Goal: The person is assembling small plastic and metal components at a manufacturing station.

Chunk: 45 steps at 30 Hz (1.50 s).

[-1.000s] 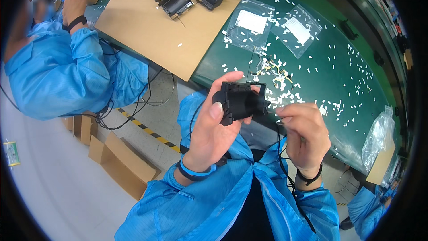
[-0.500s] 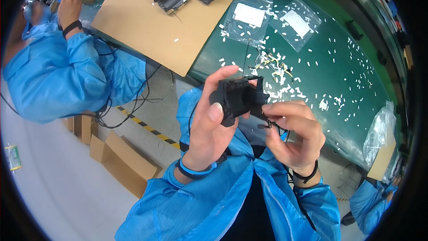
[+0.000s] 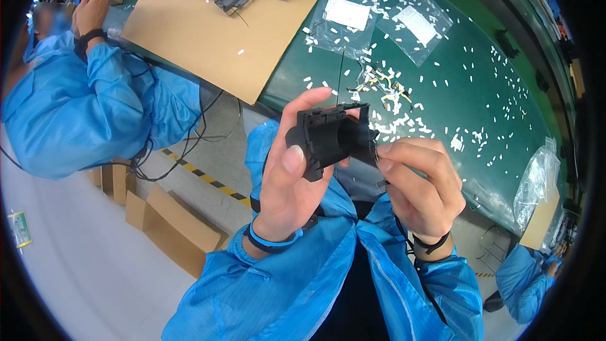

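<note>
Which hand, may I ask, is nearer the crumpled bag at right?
Right: the right hand is left of the bag; the left hand is farther left.

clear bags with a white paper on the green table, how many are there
2. The left bag lies beside the cardboard sheet; the right bag lies just to the right of the first. Neither visibly covers another, but one could be hidden.

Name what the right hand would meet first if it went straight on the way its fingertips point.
Probably the black housing in the left hand; the right hand points at its facing edge, though depth leaves any contact unclear.
</note>
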{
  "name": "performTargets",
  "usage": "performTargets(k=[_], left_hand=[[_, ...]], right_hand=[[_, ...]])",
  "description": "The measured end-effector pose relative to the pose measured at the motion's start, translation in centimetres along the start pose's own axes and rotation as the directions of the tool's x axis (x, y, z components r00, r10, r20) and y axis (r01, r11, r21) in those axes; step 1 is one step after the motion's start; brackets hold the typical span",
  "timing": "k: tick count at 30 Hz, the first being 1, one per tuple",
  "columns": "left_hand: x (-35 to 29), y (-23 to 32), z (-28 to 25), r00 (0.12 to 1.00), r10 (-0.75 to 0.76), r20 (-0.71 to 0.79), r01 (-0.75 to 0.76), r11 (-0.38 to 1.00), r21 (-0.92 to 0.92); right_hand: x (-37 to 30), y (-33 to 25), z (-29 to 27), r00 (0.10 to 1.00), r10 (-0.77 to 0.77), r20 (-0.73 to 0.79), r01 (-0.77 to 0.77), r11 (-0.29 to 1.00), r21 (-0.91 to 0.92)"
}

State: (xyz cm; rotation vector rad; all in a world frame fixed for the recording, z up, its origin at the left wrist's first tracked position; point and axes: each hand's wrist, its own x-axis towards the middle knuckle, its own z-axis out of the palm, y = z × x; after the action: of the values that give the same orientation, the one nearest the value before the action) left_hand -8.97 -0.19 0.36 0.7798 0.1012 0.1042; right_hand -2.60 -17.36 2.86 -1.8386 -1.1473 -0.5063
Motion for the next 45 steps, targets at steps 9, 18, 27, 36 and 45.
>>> performTargets(k=[9, 18, 27, 36, 45], left_hand=[[0.2, 0.0, 0.2, 0.999, 0.034, 0.000, -0.033, 0.988, 0.151], [-0.2, -0.2, 0.3, 0.999, -0.031, 0.008, 0.031, 0.999, 0.018], [0.0, -0.6, 0.2, 0.999, -0.039, -0.032, 0.038, 0.998, -0.040], [-0.1, -0.5, 0.3, 0.998, -0.056, -0.024, 0.055, 0.997, -0.055], [0.2, -0.4, 0.3, 0.997, -0.042, -0.070, 0.041, 0.999, -0.023]], right_hand=[[0.0, 0.2, 0.4, 0.994, 0.071, -0.080, -0.075, 0.996, -0.050], [0.2, 0.7, 0.1, 0.988, 0.137, -0.077, -0.133, 0.990, 0.057], [0.0, 0.6, 0.0, 0.990, 0.139, -0.019, -0.136, 0.985, 0.109], [-0.6, 0.7, 0.4, 0.972, 0.222, -0.076, -0.212, 0.970, 0.120], [0.5, -0.8, -0.1, 0.875, 0.483, 0.022, -0.475, 0.851, 0.225]])
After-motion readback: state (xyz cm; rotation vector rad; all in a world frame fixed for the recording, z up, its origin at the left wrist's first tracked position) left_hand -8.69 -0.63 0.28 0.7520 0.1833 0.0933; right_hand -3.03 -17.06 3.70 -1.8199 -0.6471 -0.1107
